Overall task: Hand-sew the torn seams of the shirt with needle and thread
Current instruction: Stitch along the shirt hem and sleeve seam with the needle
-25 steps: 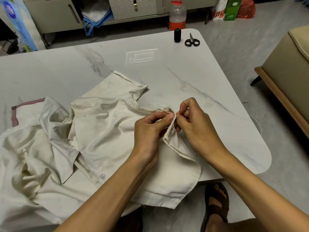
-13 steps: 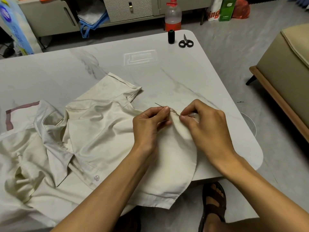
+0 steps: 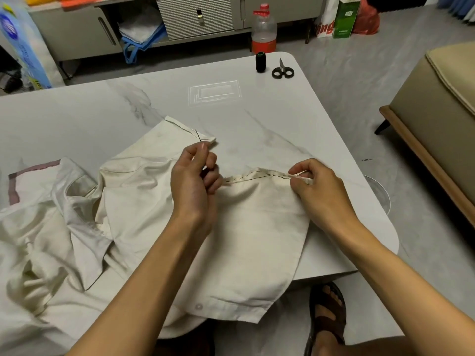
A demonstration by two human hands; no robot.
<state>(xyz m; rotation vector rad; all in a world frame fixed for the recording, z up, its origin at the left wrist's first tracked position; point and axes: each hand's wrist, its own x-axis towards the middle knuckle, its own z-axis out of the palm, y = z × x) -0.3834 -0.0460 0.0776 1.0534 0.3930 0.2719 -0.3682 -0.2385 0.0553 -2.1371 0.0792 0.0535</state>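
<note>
- Plainly mid-stitch: the left hand [image 3: 195, 181] pinches the needle [image 3: 198, 136] between thumb and forefinger, lifted above the cloth, its other fingers curled in.
- The right hand [image 3: 318, 191] pinches the far end of the seam [image 3: 257, 176], holding that edge taut.
- The shirt [image 3: 144, 201] lies spread on the bench [image 3: 257, 119], its lower part hanging over the near edge.
- A row of dark stitches runs along the seam from beside the left hand to the right hand, so this stretch looks largely sewn.
- Likely left to do: drawing the thread tight, knotting and cutting. Whether other seams are torn I cannot tell.
- The thread spool [image 3: 260, 62] and scissors [image 3: 282, 71] sit at the far corner, well apart from the work.
</note>
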